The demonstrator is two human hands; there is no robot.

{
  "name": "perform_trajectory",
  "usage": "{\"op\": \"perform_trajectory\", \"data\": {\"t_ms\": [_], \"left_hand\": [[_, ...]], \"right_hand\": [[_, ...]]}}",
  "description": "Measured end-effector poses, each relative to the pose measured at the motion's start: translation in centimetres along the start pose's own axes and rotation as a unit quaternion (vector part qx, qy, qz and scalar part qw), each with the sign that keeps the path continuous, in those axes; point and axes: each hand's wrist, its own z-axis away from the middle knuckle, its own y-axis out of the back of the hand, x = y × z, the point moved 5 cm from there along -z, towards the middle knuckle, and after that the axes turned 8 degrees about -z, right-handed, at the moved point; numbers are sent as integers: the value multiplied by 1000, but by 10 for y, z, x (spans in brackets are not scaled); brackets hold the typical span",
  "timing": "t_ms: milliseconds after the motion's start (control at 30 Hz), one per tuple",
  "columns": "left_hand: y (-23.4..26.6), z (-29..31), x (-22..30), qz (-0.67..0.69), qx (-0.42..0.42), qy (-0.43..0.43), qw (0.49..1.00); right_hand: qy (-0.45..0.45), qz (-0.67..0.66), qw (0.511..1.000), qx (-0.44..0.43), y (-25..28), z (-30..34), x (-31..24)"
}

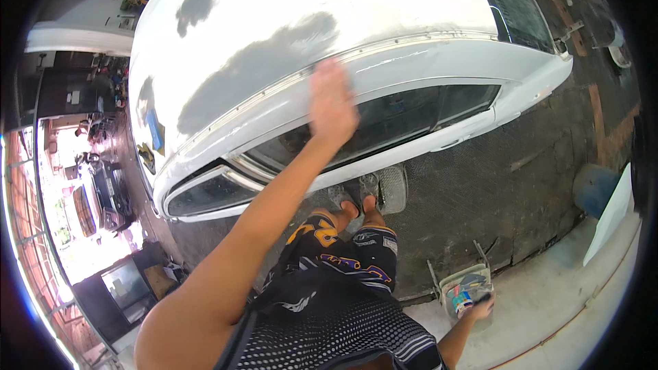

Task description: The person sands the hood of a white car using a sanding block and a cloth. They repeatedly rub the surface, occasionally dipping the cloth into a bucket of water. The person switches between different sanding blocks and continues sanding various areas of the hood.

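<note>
A white car [404, 10] with dull grey patches on its roof fills the upper middle. Over the roof's near edge, above the side window [384, 127], my left hand [332, 103] lies flat with fingers stretched out and slightly blurred. Nothing shows in it, though its palm is hidden. Low on the right, my right hand [483, 307] is by a small chair [449, 279], beside a can with a colourful label [462, 299]. Its fingers are curled at a small dark thing I cannot make out.
A blue pad-like item [155, 130] rests on the car's left end. To the right stand a blue container [595, 189] and a leaning white panel [612, 214]. A textured grey mat or board [393, 190] lies by my feet. Another vehicle [106, 195] stands outside at left.
</note>
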Motion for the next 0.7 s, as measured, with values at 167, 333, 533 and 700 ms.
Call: {"op": "perform_trajectory", "data": {"t_ms": [167, 333, 533, 700], "left_hand": [[-36, -78, 88, 109, -42, -126, 985], [38, 31, -68, 51, -57, -77, 994], [72, 133, -187, -89, -124, 166, 974], [-10, -5, 4, 65, -50, 42, 996]], "right_hand": [[42, -44, 950, -305, -258, 85, -108], [11, -57, 947, -317, -240, 80, -65], [2, -45, 971, -233, -147, 29, -36], [75, -80, 948, -300, -266, 74, -180]]}}
